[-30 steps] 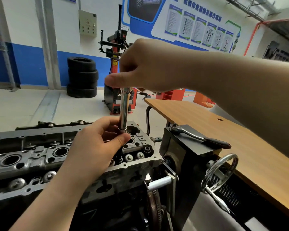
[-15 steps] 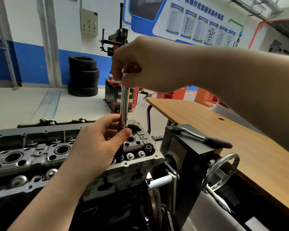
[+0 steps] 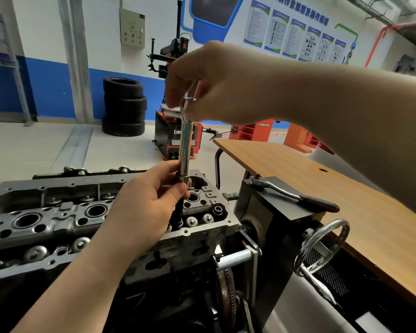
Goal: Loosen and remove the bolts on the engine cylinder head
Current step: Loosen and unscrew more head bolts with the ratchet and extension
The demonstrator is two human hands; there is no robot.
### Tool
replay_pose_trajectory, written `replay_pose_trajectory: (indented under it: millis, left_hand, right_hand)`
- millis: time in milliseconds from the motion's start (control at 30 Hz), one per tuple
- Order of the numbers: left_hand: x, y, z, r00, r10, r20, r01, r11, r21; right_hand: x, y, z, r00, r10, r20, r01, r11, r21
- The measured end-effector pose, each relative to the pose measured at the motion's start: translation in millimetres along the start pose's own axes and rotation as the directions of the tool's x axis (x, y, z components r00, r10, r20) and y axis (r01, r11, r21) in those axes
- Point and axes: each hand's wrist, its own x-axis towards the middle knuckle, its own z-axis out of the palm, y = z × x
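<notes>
A grey metal cylinder head (image 3: 58,219) sits on an engine stand at lower left. A long chrome socket extension (image 3: 186,150) stands upright over the head's right end. My right hand (image 3: 216,85) pinches the top of the extension with its fingertips. My left hand (image 3: 144,207) holds the extension's lower end between thumb and fingers. Below it a dark bolt shank (image 3: 179,216) rises out of the head. Several bolt heads (image 3: 192,221) show along the head's near edge.
A ratchet wrench with a black handle (image 3: 293,194) lies on the stand's black box (image 3: 269,212). A chrome handwheel (image 3: 322,246) sticks out from the stand. A wooden table (image 3: 346,203) runs along the right. Stacked tyres (image 3: 124,106) and a tyre machine (image 3: 173,131) stand behind.
My right hand has turned its fingers around the extension's top. The extension and my left hand have risen slightly, and more of the dark shank shows below.
</notes>
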Motion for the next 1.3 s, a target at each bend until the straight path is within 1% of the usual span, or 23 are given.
replay_pose_trajectory:
  millis: [33, 67, 133, 167, 233, 267, 367, 400, 433, 500, 567, 633, 733, 800, 900, 967, 1033, 1067, 1167, 1233, 1300]
  left_hand:
    - [-0.2, 0.0, 0.0, 1.0, 0.002, -0.01, -0.002, 1.0, -0.001]
    - [-0.3, 0.1, 0.0, 1.0, 0.003, -0.023, -0.003, 1.0, -0.006]
    - [-0.5, -0.2, 0.5, 0.999, 0.006, -0.04, -0.006, 1.0, -0.016]
    - [-0.6, -0.3, 0.8, 0.999, 0.006, -0.034, -0.007, 1.0, -0.013]
    - [-0.1, -1.6, 1.7, 1.0, -0.003, 0.005, 0.003, 1.0, -0.011]
    - [0.3, -2.3, 1.9, 1.0, -0.007, 0.022, 0.007, 1.0, -0.021]
    - [0.0, -1.7, 1.5, 1.0, 0.002, 0.02, -0.002, 1.0, -0.031]
    - [-0.1, -0.9, 1.4, 1.0, 0.005, 0.014, -0.004, 1.0, -0.025]
    - [-0.4, 0.1, 1.3, 1.0, 0.006, 0.008, -0.006, 1.0, -0.02]
    - [-0.8, 1.5, 0.6, 1.0, 0.002, -0.009, -0.002, 1.0, -0.025]
    - [-0.5, 1.9, 0.2, 1.0, -0.002, -0.022, 0.0, 0.999, -0.048]
    - [-0.5, 2.8, 0.2, 1.0, 0.001, -0.005, -0.002, 0.997, -0.081]
    - [-2.1, 3.9, -0.3, 1.0, 0.007, 0.011, -0.007, 0.998, -0.065]
    - [-2.0, 3.7, -0.2, 1.0, 0.009, 0.007, -0.008, 0.999, -0.036]
    - [-2.5, 3.3, 0.7, 1.0, 0.007, -0.024, -0.008, 0.999, -0.039]
    - [-2.0, 3.6, 1.2, 1.0, 0.006, -0.029, -0.008, 0.999, -0.042]
    - [-1.1, 3.2, 1.0, 1.0, -0.012, -0.027, 0.01, 0.997, -0.075]
    - [-1.0, 3.1, 0.5, 1.0, -0.023, -0.016, 0.021, 0.997, -0.076]
    - [-1.3, 3.5, -0.1, 1.0, -0.019, -0.008, 0.019, 0.999, -0.038]
    - [-1.2, 3.5, 0.6, 1.0, -0.018, -0.013, 0.017, 0.999, -0.042]
    - [-1.4, 3.6, 1.4, 0.999, -0.031, -0.014, 0.031, 0.998, -0.06]
  right_hand:
    - [0.6, -1.5, 2.2, 1.0, -0.003, -0.019, 0.003, 1.0, 0.002]
    - [1.9, -1.4, 4.9, 0.999, 0.008, -0.046, -0.01, 0.999, -0.032]
    - [4.3, -0.1, 7.5, 0.998, 0.027, -0.06, -0.036, 0.989, -0.144]
    - [5.4, -0.7, 6.6, 0.999, 0.012, -0.053, -0.021, 0.985, -0.17]
    - [3.9, -2.9, 2.4, 1.0, -0.007, 0.003, 0.008, 0.992, -0.123]
    - [3.3, -2.1, 0.7, 1.0, 0.006, 0.018, -0.004, 0.996, -0.092]
    - [0.3, -2.8, 1.0, 0.999, 0.042, -0.005, -0.042, 0.997, 0.068]
    - [1.0, -4.5, 3.0, 0.999, 0.05, -0.021, -0.048, 0.995, 0.082]
    - [3.4, -3.5, 6.0, 0.997, 0.053, -0.055, -0.051, 0.998, 0.044]
    - [8.6, -3.5, 9.6, 0.995, 0.045, -0.085, -0.052, 0.995, -0.09]
    - [11.0, -7.9, 9.5, 0.997, 0.05, -0.05, -0.057, 0.988, -0.143]
    - [11.6, -13.0, 8.3, 0.998, 0.063, -0.004, -0.063, 0.992, -0.11]
    - [14.5, -11.6, 6.9, 0.997, 0.077, -0.005, -0.077, 0.992, -0.103]
    - [17.7, -4.3, 10.4, 0.997, 0.063, -0.049, -0.067, 0.994, -0.084]
    - [19.3, -1.7, 17.0, 0.991, 0.064, -0.119, -0.075, 0.993, -0.092]
    - [18.9, -2.1, 16.2, 0.993, 0.08, -0.092, -0.089, 0.991, -0.097]
    - [15.8, -7.0, 11.9, 0.995, 0.098, -0.013, -0.098, 0.989, -0.111]
    - [14.6, -6.8, 10.6, 0.996, 0.092, -0.003, -0.091, 0.99, -0.103]
    - [11.0, -6.1, 9.9, 0.998, 0.055, -0.018, -0.056, 0.996, -0.063]
    - [12.9, 0.7, 11.1, 0.998, 0.037, -0.048, -0.038, 0.999, -0.022]
    - [14.8, -0.4, 13.2, 0.997, 0.034, -0.067, -0.04, 0.996, -0.086]
